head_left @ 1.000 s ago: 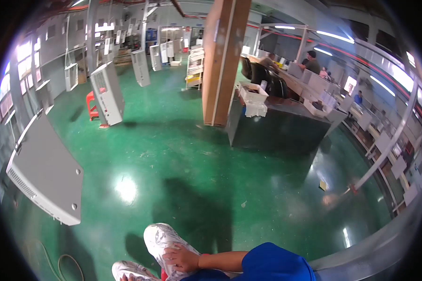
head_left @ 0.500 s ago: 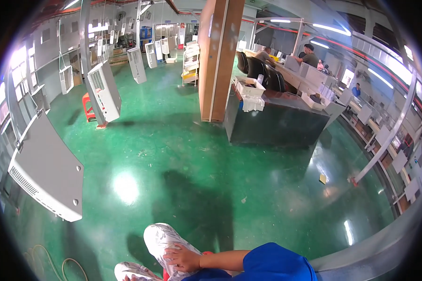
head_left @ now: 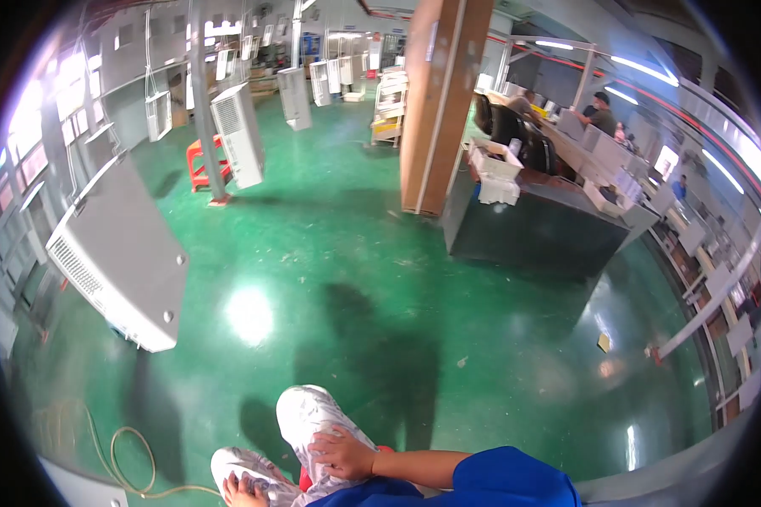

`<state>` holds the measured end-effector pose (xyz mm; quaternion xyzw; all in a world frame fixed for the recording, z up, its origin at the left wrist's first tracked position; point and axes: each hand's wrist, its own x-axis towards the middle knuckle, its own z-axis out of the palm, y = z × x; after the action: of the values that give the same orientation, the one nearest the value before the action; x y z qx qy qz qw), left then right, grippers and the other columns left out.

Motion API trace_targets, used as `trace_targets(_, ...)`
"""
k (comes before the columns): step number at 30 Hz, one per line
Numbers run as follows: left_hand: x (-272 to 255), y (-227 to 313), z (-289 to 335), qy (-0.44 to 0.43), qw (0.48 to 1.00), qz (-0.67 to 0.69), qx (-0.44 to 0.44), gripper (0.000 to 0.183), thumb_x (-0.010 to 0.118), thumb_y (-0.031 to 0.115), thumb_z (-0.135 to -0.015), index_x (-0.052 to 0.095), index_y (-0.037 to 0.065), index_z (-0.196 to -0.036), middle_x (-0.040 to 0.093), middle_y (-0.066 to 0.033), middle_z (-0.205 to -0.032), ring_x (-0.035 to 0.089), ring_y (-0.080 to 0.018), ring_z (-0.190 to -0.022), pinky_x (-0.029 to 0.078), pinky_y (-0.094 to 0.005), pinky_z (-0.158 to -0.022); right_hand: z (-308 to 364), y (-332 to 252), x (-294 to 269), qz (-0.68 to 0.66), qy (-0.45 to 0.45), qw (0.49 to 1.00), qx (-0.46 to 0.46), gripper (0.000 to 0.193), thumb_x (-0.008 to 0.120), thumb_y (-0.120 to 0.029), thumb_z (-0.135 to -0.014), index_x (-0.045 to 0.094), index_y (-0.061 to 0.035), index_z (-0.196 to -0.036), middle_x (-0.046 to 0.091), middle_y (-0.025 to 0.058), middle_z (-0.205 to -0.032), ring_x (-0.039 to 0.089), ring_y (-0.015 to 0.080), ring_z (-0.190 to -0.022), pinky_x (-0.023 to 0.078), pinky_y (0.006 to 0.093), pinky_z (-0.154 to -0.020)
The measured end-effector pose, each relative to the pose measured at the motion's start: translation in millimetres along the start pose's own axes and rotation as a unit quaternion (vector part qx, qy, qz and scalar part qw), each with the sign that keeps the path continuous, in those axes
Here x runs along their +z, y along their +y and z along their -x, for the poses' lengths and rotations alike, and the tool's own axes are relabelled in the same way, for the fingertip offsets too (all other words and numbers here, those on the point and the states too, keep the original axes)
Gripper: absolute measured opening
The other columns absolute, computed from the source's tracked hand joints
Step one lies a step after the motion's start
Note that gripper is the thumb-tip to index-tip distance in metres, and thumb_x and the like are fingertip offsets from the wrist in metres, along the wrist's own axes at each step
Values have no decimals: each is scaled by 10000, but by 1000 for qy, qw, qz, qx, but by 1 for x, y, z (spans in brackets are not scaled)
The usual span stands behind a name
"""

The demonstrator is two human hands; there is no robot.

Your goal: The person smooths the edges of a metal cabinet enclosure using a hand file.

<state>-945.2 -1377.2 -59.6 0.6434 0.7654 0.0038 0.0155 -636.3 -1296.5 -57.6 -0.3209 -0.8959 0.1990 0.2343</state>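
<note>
At six o'clock, nearest the camera, the right hand (head_left: 342, 452) is resting flat on the raised knee (head_left: 313, 422), clad in pale patterned trousers, its grip lying loose and open over the cloth rather than clasping anything, a blue sleeve (head_left: 499, 482) trailing behind it. Just beside it at seven o'clock, the left hand (head_left: 243, 490) is lying on the other knee (head_left: 237, 466); part of it is running off the lower edge, so I cannot tell how its grip is standing. A pale hose (head_left: 131, 460) is coiling on the green floor (head_left: 330, 253) at seven o'clock. At nine o'clock a large grey panel (head_left: 118, 253) is hanging tilted. Farther out, at two o'clock, a dark table (head_left: 541, 224) is carrying white bins (head_left: 495, 160), with people sitting beyond it, and a brown column (head_left: 440, 101) is rising at twelve o'clock.
</note>
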Motion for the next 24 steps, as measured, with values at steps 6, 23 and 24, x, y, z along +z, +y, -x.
trace_targets(6,13,5,-3,44,975,183,-115,410,687,282,-685,681,125,-1064,502,-168,-1320,388,-420,-1264,291,-537,-1043,-2,17,14,5,9,1000,-21,279,632,-267,-767,686,-186,-1028,556,36,-1283,417,285,-1284,216,568,-1060)
trace_targets(23,6,18,-10,26,980,157,-117,438,630,302,-773,603,233,-1204,455,-43,-1375,338,-297,-1331,331,-575,-1014,-11,21,-8,66,15,997,-39,257,647,-270,-667,700,-156,-891,580,61,-1195,409,320,-1253,202,600,-1054)
trace_targets(24,6,17,-10,26,980,157,-117,439,629,298,-772,601,232,-1206,453,-43,-1376,338,-296,-1331,331,-576,-1014,-11,21,-7,65,13,997,-42,257,647,-270,-667,700,-156,-891,580,61,-1195,409,320,-1253,202,600,-1054)
